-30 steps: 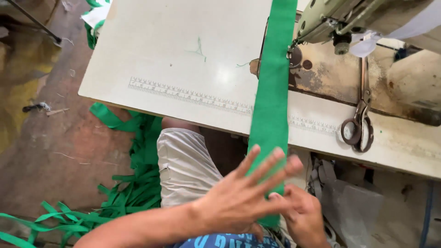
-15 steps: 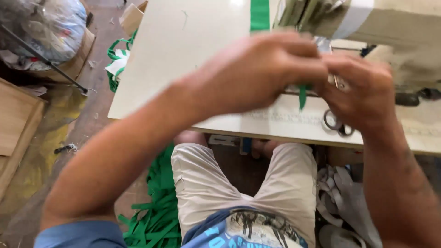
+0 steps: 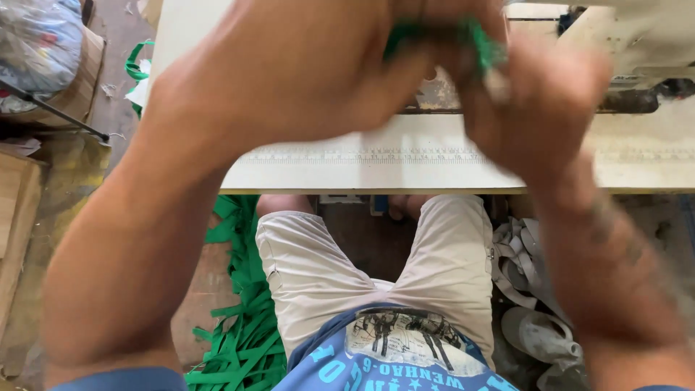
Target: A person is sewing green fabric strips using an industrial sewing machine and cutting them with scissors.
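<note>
left hand (image 3: 289, 65): raised close to the camera, over the near edge of the sewing table (image 3: 326, 170); fingers curled and bunched around the green fabric strip (image 3: 474, 36), grasping it at the top of the view.
right hand (image 3: 539, 101): blurred, knuckles facing the camera, pressed against the left hand; its fingers close on the same green strip from the right side.
green fabric strip: only a small crumpled part shows, pinched between the two hands, above the far middle of the tabletop; the rest is hidden by the hands.
sewing table: pale top, with a printed ruler band (image 3: 362, 154) running along its near edge.
sewing machine (image 3: 637, 51): at the far right corner of the tabletop, mostly behind the right hand; its worn base plate shows just under the hands.
lap: the person sits at the near edge in light shorts (image 3: 326, 268) and a blue printed shirt (image 3: 398, 355).
floor, left: a heap of green strips (image 3: 242, 333) lies beside the left leg, below the table's near left corner.
floor, right: pale straps and a sandal (image 3: 539, 337) lie under the table's right side.
far left: a wooden box edge (image 3: 18, 217) and a full plastic bag (image 3: 40, 43), well apart from the table.
</note>
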